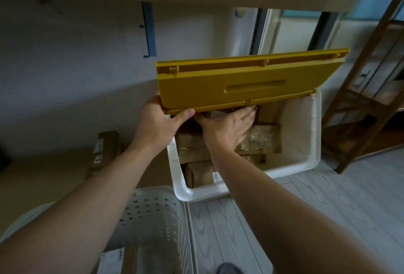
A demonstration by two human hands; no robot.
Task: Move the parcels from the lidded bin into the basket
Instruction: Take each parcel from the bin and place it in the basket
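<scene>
Head view shows the left hand (157, 124) with its grip pinching the near left corner of the yellow lid (247, 81), holding it up. Right hand (227, 128) reaches flat, fingers straight, over the parcels (192, 142) packed in the white bin (306, 142). They look light, papery, fairly stiff; take one by its edges. Basket (157, 219) sits near left, open-topped.

Raised lid (247, 81) overhanging bin (306, 164) — front open
</scene>
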